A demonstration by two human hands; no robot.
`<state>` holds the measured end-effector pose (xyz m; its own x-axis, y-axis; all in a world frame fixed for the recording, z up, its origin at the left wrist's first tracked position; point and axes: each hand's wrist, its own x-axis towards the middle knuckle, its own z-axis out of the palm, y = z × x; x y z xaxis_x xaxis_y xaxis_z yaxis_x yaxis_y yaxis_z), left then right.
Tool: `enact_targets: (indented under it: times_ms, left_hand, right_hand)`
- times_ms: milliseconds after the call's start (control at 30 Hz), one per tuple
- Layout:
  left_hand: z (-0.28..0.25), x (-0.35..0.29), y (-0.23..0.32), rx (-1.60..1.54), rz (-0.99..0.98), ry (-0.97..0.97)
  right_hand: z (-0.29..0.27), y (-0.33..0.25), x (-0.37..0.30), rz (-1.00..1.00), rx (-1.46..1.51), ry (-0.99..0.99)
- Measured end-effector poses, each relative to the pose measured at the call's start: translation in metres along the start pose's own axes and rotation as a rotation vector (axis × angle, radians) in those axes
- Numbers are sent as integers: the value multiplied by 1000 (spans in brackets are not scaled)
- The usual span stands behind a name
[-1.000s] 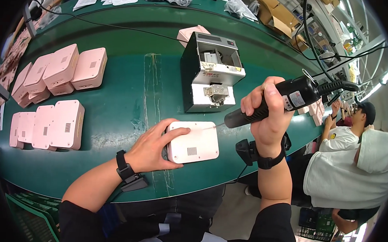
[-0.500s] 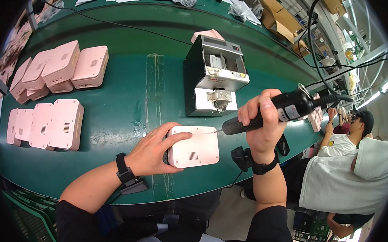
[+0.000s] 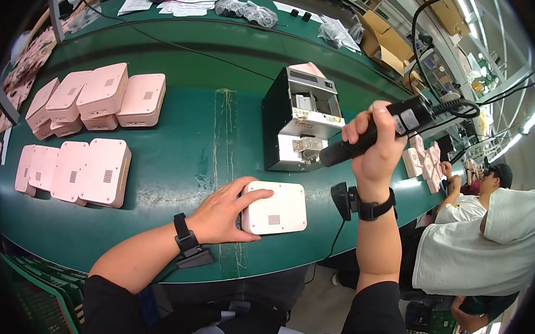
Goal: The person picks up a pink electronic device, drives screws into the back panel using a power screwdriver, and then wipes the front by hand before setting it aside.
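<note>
A pale pink plastic box [image 3: 287, 204] with rounded corners, corner screw holes and a slotted vent lies flat on the green bench. Around its left side my left hand [image 3: 229, 212] is closed, thumb at the near edge and forefinger across the top. My right hand [image 3: 375, 139] grips a black electric screwdriver [image 3: 348, 148], its cord running off the rear end. The tool's tip is up and away from the box, in front of a black-and-white screw feeder [image 3: 303, 123]. Whether a screw sits on the tip is too small to tell.
Pink boxes are stacked at the far left [image 3: 102, 92], with another row [image 3: 105, 173] nearer me. Papers [image 3: 191, 4] and bundled clear bags [image 3: 246, 11] lie on the back ledge beside an open carton [image 3: 386, 40]. Co-workers [image 3: 481, 239] sit at the right.
The screwdriver has lifted off the box and moved up and right toward the screw feeder. My left hand still holds the box. The whole view has shifted slightly.
</note>
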<state>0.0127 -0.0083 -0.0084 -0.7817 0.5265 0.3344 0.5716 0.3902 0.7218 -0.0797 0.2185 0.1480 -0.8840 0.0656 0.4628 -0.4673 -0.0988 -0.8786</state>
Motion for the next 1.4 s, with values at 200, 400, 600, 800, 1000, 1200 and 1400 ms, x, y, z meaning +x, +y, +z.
enact_targets:
  times_ms: [200, 400, 600, 800, 1000, 1200, 1400]
  left_hand:
    - [-2, 2, -3, 21, -10, -5]
    - [-2, 2, -1, -3, -44, -51]
    - [-2, 3, -2, 18, -29, -10]
    - [-2, 1, -4, 17, -27, 1]
    - [0, 6, 5, -2, -33, -27]
    - [8, 11, 14, 46, -53, -26]
    - [29, 44, 12, 60, 50, -58]
  right_hand:
    - [11, -11, -29, 21, 96, -142]
    - [17, -9, -43, 58, 79, -174]
    - [19, 7, -46, 98, 106, -184]
    - [20, 12, -48, 82, 118, -206]
    - [19, 4, -46, 57, 105, -130]
    - [0, -15, -20, -86, 56, -77]
    - [-5, 3, 6, -108, 20, -5]
